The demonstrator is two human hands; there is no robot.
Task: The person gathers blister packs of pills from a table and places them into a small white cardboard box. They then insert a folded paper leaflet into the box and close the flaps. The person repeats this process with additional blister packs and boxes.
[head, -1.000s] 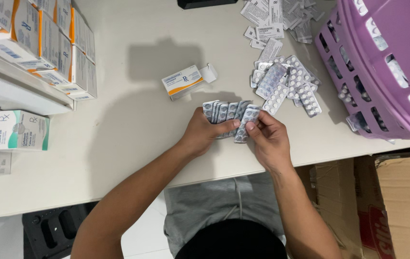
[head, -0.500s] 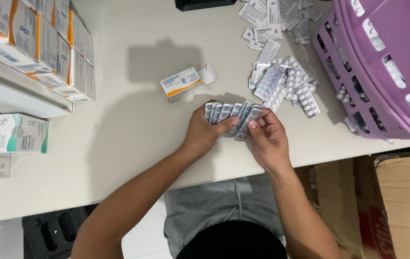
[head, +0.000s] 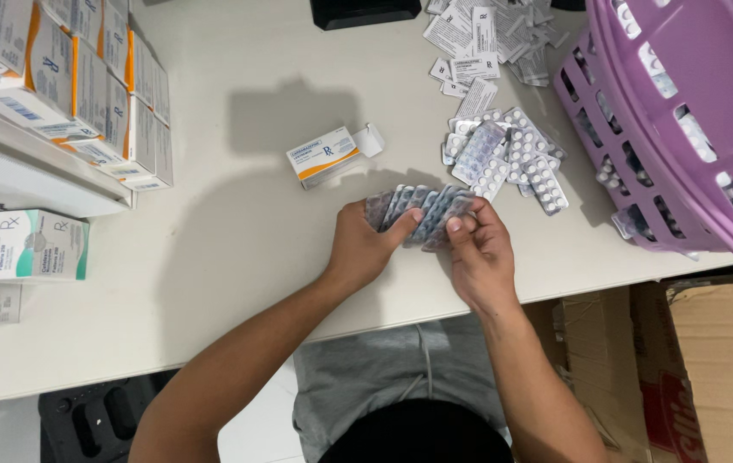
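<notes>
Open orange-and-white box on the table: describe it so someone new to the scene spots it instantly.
On the white table, look just above the left hand, which with the right hand holds a fan of blister strips. The small carton lies there alone, end flap open. Unlike the stacked boxes at far left, it lies singly on the table.

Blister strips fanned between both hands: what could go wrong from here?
1. The fanned blister strips are pinched only at one end by the left hand and right hand; a loose grip could let some slide out.
2. The loose pile of strips lies just beyond the fan, so dropped ones might mix into it.
3. The open carton sits close by and could be knocked.
</notes>
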